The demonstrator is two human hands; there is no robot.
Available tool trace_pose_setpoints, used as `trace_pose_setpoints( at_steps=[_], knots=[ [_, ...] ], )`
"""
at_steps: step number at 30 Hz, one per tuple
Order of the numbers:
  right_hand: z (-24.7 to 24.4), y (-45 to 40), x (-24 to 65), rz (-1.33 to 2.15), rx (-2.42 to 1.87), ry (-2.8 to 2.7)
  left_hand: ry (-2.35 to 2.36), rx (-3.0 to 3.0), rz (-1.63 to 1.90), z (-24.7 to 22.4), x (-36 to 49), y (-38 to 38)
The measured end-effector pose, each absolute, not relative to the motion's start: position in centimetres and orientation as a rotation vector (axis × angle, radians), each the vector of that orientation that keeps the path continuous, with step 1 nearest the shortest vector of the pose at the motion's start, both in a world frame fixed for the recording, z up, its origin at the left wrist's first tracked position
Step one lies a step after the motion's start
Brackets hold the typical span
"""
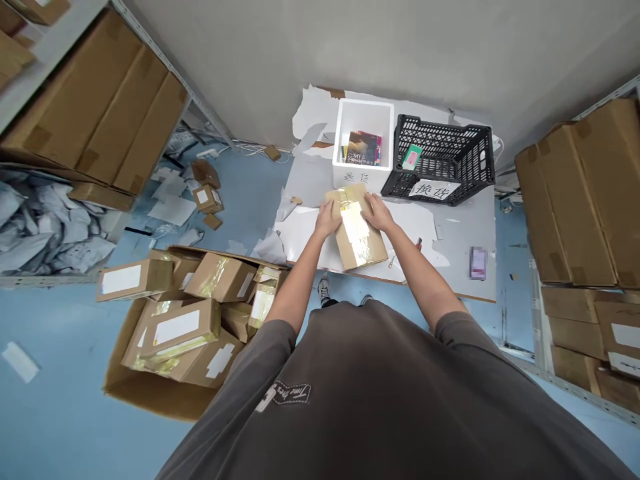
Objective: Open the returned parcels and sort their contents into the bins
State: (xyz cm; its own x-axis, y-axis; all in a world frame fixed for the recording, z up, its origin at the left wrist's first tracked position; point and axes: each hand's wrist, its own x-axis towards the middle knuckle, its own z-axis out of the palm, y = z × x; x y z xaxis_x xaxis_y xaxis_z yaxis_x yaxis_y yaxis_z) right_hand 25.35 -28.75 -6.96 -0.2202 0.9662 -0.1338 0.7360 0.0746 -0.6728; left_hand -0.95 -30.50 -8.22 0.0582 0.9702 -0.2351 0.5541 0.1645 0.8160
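Note:
A taped cardboard parcel (377, 252) with a white label lies on the white table near its front edge. My left hand (327, 220) presses against its left side, fingers bent over the edge. On the opposite side my right hand (379, 213) grips the upper right edge. Both hands hold the parcel between them. Just behind it stands a white foam box (357, 175) with a few books (363, 148) inside. A black plastic crate (470, 170) beside that box holds a small green item (412, 157). Right of my right forearm lies a small red-and-black object (419, 244).
On the floor at my left, a large open carton (117, 373) is piled with taped parcels (177, 327). A phone-like purple object (478, 263) sits at the table's right. Shelves with cartons (575, 193) flank both sides. Paper scraps (173, 210) litter the floor at left.

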Motion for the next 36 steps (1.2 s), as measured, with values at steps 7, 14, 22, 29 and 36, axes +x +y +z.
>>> trace_pose_setpoints(
  at_steps=[7, 14, 22, 29, 36],
  knots=[
    [-6.5, -35.4, 34.4, 0.677, -1.769, -1.912, 1.384, 1.962, 0.274, -4.6, -2.6, -28.0],
    [-14.5, -44.9, 46.8, 0.675, -2.171, -1.524, 1.421, 2.014, -0.074, -4.3, -1.1, -26.6],
    [-25.4, -44.4, 47.0, 1.001, -2.542, -1.058, 1.585, 2.047, -0.148, -5.1, -2.6, -28.0],
    [-23.7, -41.9, 46.0, 0.876, -2.519, -0.993, 1.775, 1.982, -0.117, -4.9, -0.2, -33.2],
    [-10.9, -34.9, 37.9, 0.874, -1.989, -1.346, 1.673, 2.106, -0.04, -3.5, -1.7, -32.2]
  ],
)
